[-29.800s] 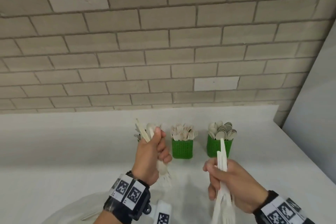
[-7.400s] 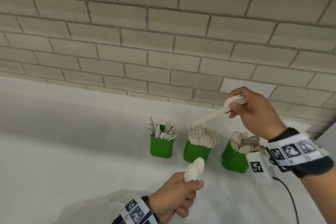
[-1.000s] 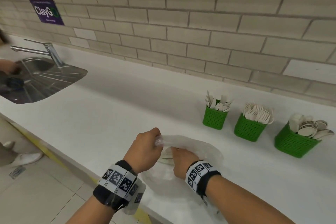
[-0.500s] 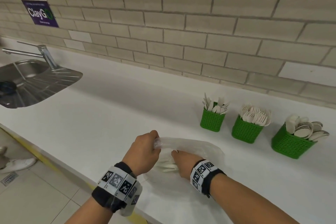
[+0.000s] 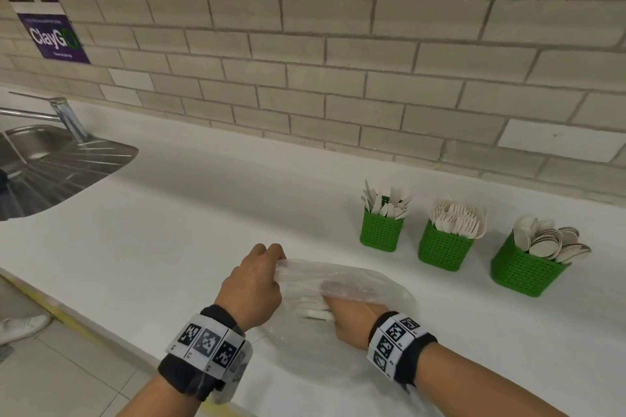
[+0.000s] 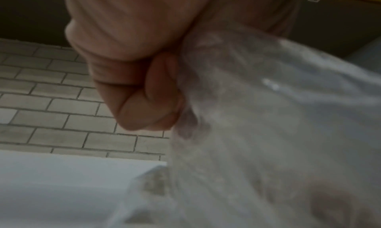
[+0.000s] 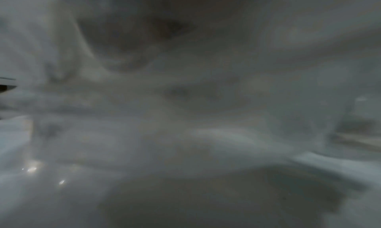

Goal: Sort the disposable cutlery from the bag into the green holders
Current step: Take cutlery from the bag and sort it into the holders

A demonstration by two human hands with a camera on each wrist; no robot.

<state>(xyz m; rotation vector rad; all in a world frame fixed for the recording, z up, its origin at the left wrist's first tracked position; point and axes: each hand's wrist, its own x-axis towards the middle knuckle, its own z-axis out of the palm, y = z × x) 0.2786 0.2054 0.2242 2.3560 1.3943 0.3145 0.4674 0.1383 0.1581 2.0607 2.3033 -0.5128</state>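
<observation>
Cutlery (image 5: 313,310) inside bag (image 5: 369,284), at right hand's (image 5: 352,322) fingertips.

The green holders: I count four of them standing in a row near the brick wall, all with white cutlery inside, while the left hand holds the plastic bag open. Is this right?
Not quite. The head view shows three green holders, not four. The rest stands: they form a row near the brick wall, each holds white cutlery, and the left hand holds the plastic bag open.
</observation>
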